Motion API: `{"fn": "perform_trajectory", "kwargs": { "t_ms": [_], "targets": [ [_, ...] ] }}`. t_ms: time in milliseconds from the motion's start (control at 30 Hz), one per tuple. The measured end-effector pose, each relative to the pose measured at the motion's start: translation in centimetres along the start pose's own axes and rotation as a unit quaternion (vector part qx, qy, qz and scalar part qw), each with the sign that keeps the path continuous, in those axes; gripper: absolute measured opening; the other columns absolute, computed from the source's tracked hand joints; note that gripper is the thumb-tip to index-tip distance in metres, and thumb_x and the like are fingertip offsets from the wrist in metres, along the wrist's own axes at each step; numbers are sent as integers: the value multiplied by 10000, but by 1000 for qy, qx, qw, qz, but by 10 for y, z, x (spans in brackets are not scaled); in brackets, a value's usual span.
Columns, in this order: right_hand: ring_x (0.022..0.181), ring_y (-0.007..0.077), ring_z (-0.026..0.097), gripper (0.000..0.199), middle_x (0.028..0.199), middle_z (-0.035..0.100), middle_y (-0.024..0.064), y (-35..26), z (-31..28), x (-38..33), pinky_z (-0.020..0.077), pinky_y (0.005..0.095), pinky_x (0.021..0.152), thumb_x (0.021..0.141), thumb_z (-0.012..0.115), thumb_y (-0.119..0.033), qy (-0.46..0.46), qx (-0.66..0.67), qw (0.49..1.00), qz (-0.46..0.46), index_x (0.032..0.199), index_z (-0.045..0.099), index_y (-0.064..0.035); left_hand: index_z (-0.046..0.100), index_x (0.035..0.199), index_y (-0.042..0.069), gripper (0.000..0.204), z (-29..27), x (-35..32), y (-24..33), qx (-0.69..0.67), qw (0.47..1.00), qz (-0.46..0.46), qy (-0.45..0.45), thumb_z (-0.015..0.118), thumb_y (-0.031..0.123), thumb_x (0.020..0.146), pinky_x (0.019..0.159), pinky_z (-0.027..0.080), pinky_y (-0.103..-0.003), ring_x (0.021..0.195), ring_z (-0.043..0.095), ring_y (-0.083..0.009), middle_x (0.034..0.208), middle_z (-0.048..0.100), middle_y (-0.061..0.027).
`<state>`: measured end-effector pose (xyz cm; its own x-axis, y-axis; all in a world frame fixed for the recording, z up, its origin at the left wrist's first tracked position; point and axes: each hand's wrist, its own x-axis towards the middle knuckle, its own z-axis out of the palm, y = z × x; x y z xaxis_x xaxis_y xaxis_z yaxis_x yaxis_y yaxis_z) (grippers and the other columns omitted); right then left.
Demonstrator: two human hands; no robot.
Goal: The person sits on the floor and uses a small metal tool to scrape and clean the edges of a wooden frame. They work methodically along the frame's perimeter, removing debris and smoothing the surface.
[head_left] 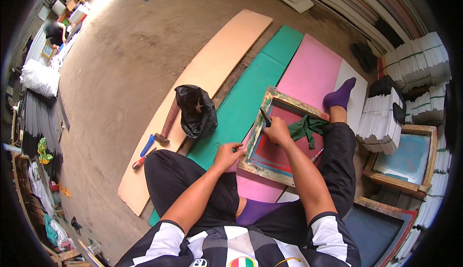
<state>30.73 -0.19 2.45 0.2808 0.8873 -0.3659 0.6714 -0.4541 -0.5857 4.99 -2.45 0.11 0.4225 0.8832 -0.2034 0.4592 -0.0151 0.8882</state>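
Observation:
A screen-printing frame (pixel 252 168) with a worn, paint-smeared wooden border lies between my legs, its mesh tinted red and blue. My right hand (pixel 278 131) is closed around a dark stick-like tool (pixel 265 117) above the left part of the mesh; its exact kind is unclear. Just left of the frame's border, my left hand (pixel 226 157) has its fingers drawn together in a pinch, and whatever may be between them is too small to name. Beside my right hand a crumpled green cloth (pixel 307 126) lies on the frame. A slim pen-like item (pixel 317 155) rests near my right leg.
Peach (pixel 212 69), green (pixel 255 76) and pink (pixel 308 69) sheets cover the floor ahead. A black plastic bag (pixel 197 113), a hammer (pixel 166 128) and scissors (pixel 140 161) sit left. Stacked white bundles (pixel 381 117) and another frame (pixel 419 187) stand right. Another person (pixel 56 32) works far left.

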Motion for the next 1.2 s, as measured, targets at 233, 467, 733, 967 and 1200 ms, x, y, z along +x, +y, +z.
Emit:
{"fn": "perform_trajectory", "kwargs": {
  "t_ms": [233,467,733,967,1200],
  "targets": [
    [922,462,688,270,916,704,287,-59,10,-81,533,551,828,773,660,-110,-98,-58,991,-76,1023,680,-11,718,1158,2,426,-35,12,16,-316,931,-185,19,667,393,997,460,355,-224,530,490,-56,941,723,-68],
    [869,451,688,272,872,708,242,-70,28,-102,533,551,773,881,669,-287,-134,-120,974,-138,1013,674,-49,705,940,7,222,-50,3,5,-416,882,-221,16,732,227,951,387,308,-220,461,473,-56,783,672,-28],
    [784,295,718,419,815,702,158,-63,34,-90,542,435,704,980,642,-410,-237,86,964,-78,1004,666,7,744,812,12,246,-53,8,-26,-149,964,-178,130,799,244,873,540,494,-347,588,649,-193,736,717,-68],
    [759,243,729,411,948,734,153,-35,8,-58,556,362,624,1071,498,-426,-222,436,862,132,1201,600,-50,793,948,64,331,-53,0,23,224,952,-162,135,803,371,826,750,565,-464,840,736,-350,873,751,-161],
    [817,301,763,427,990,732,194,-18,-10,-13,624,350,584,1093,430,-418,-191,542,800,175,1247,545,-38,764,1131,70,441,-12,-5,21,146,989,28,10,781,408,848,732,554,-434,824,715,-333,889,736,-154]
  ]
}}
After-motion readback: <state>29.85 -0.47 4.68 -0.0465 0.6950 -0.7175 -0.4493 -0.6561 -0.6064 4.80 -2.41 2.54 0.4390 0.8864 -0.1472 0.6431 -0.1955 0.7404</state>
